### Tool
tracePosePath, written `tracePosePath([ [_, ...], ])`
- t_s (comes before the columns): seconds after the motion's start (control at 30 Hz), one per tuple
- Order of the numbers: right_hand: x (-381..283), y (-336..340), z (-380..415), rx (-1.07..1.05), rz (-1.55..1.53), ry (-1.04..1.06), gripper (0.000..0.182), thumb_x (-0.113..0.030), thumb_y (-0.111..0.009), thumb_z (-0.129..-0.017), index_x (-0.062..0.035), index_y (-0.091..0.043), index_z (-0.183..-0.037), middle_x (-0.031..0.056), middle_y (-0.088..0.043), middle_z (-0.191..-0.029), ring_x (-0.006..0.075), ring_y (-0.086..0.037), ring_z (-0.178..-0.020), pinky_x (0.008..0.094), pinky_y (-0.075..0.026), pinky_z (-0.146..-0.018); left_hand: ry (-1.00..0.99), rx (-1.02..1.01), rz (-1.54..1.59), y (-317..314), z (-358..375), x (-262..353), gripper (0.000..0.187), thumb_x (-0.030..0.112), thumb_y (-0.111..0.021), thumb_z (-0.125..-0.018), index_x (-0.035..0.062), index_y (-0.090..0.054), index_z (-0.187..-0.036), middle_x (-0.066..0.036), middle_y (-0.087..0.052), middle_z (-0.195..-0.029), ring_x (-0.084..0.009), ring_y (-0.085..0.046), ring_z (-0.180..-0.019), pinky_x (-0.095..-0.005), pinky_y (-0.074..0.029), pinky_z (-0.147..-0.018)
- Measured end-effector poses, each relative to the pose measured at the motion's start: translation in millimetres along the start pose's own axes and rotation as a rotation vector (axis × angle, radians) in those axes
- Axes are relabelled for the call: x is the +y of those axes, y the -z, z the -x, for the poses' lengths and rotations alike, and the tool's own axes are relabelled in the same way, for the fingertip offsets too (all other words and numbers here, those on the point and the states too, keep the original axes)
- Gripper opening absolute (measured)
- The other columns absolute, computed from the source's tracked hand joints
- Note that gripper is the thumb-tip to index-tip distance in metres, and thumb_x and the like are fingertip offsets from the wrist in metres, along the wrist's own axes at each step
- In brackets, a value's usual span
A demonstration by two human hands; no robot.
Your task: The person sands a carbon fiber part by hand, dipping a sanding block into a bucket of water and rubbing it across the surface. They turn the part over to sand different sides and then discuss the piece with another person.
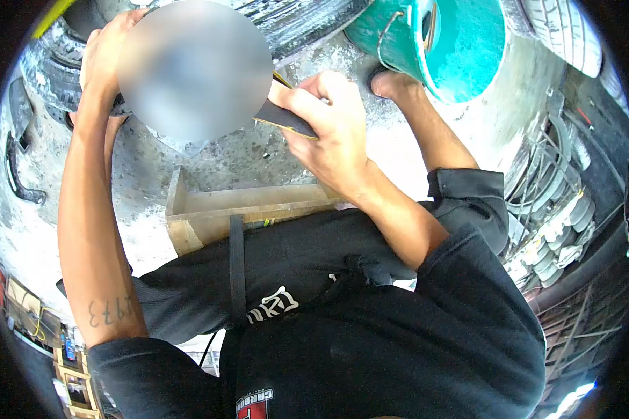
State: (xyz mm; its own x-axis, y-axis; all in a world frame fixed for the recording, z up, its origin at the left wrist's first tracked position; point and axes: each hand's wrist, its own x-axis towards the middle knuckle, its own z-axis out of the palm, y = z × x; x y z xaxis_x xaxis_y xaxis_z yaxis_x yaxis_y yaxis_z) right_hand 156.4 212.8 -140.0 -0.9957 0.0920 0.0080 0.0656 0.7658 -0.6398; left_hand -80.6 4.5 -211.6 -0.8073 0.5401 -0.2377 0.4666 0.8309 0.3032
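My right hand (332,133) is closed round a dark, flat strip with a yellowish edge, which looks like sandpaper (290,120). The strip's far end runs in behind a round blurred patch. At the upper left, my left hand (106,56) is bent beside a dark, whitish-smeared rounded part (49,66). The same blur covers most of its fingers, so whether it grips anything is hidden. Whatever lies between the two hands is also hidden by the blur. Beyond them a long black, white-smeared piece (307,28) stretches along the top.
A teal bucket (426,66) of teal-looking liquid stands at the upper right, near my bare foot (396,85). Tyres (566,35) are at the far right, above a heap of strips and scrap (552,202). A low wooden stool (258,201) is beneath me. Curved black pieces (17,167) lie left.
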Motion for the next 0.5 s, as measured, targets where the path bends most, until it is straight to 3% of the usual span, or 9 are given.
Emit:
tracePosePath([
  [0.03,1,0,3,-0.003,-0.003,0.000,0.064,-0.010,-0.085,-0.062,-0.0232,-0.074,-0.124,0.0033,-0.052,-0.086,0.0246,-0.054,-0.081,0.0392,-0.041,-0.074,0.012,-0.001,0.005,-3,-1,-5,0.094,0.088,-0.057,-0.076,-0.0026,-0.072,-0.096,-0.025,-0.071,-0.094,-0.0419,-0.069,-0.100,-0.0469,-0.051,-0.092],
  [0.1,3,1,12,-0.003,0.005,0.015,0.064,-0.009,-0.084,-0.061,-0.0219,-0.074,-0.124,0.0031,-0.051,-0.086,0.0246,-0.054,-0.082,0.0389,-0.040,-0.075,0.172,-0.272,-0.038,18,-5,16,0.093,0.089,-0.056,-0.076,-0.0010,-0.073,-0.096,-0.024,-0.072,-0.094,-0.0424,-0.069,-0.100,-0.0468,-0.051,-0.092],
  [0.17,2,0,6,0.002,0.007,0.031,0.065,-0.008,-0.084,-0.060,-0.0206,-0.074,-0.124,0.0030,-0.051,-0.086,0.0245,-0.054,-0.083,0.0386,-0.038,-0.076,0.157,-0.248,-0.037,15,-2,13,0.094,0.089,-0.056,-0.075,-0.0006,-0.074,-0.097,-0.022,-0.073,-0.091,-0.0424,-0.070,-0.097,-0.0465,-0.051,-0.092],
  [0.23,4,1,-11,-0.073,0.042,0.044,0.065,-0.008,-0.083,-0.060,-0.0192,-0.074,-0.123,0.0030,-0.050,-0.085,0.0242,-0.053,-0.084,0.0388,-0.038,-0.077,0.113,-0.078,0.013,5,2,11,0.095,0.090,-0.056,-0.074,-0.0005,-0.073,-0.095,-0.022,-0.073,-0.093,-0.0412,-0.071,-0.096,-0.0461,-0.052,-0.092],
  [0.3,5,3,-15,-0.102,0.098,0.077,0.065,-0.007,-0.082,-0.060,-0.0198,-0.074,-0.124,0.0031,-0.049,-0.085,0.0238,-0.053,-0.083,0.0387,-0.037,-0.076,0.115,-0.361,-0.057,15,-9,10,0.105,0.095,-0.051,-0.073,-0.0008,-0.074,-0.110,-0.024,-0.073,-0.111,-0.0395,-0.070,-0.107,-0.0449,-0.051,-0.097],
  [0.37,8,8,-15,-0.129,0.052,0.104,0.065,-0.008,-0.081,-0.060,-0.0195,-0.074,-0.124,0.0039,-0.049,-0.086,0.0247,-0.053,-0.084,0.0392,-0.037,-0.076,0.202,-0.290,0.285,78,15,65,0.091,0.082,-0.057,-0.080,0.0003,-0.075,-0.117,-0.025,-0.073,-0.113,-0.0385,-0.064,-0.119,-0.0439,-0.047,-0.104],
  [0.43,-2,18,-19,-0.171,0.078,0.100,0.066,-0.007,-0.080,-0.059,-0.0196,-0.074,-0.124,0.0048,-0.049,-0.086,0.0262,-0.053,-0.084,0.0397,-0.038,-0.075,0.276,-0.251,-0.032,51,7,51,0.086,0.081,-0.060,-0.078,0.0049,-0.077,-0.113,-0.024,-0.073,-0.112,-0.0389,-0.067,-0.114,-0.0440,-0.048,-0.102],
  [0.47,-4,19,-24,-0.210,0.146,0.119,0.066,-0.007,-0.080,-0.059,-0.0196,-0.074,-0.124,0.0052,-0.049,-0.086,0.0270,-0.053,-0.085,0.0403,-0.038,-0.075,0.167,-0.232,-0.120,48,0,50,0.084,0.083,-0.063,-0.074,0.0068,-0.080,-0.106,-0.024,-0.074,-0.109,-0.0383,-0.069,-0.108,-0.0446,-0.051,-0.098],
  [0.5,-6,19,-27,-0.256,0.213,0.127,0.067,-0.007,-0.080,-0.058,-0.0196,-0.074,-0.123,0.0057,-0.049,-0.086,0.0277,-0.053,-0.085,0.0409,-0.039,-0.075,0.184,-0.232,-0.119,47,4,45,0.084,0.083,-0.063,-0.074,0.0068,-0.080,-0.106,-0.024,-0.074,-0.109,-0.0383,-0.069,-0.108,-0.0446,-0.051,-0.098],
])
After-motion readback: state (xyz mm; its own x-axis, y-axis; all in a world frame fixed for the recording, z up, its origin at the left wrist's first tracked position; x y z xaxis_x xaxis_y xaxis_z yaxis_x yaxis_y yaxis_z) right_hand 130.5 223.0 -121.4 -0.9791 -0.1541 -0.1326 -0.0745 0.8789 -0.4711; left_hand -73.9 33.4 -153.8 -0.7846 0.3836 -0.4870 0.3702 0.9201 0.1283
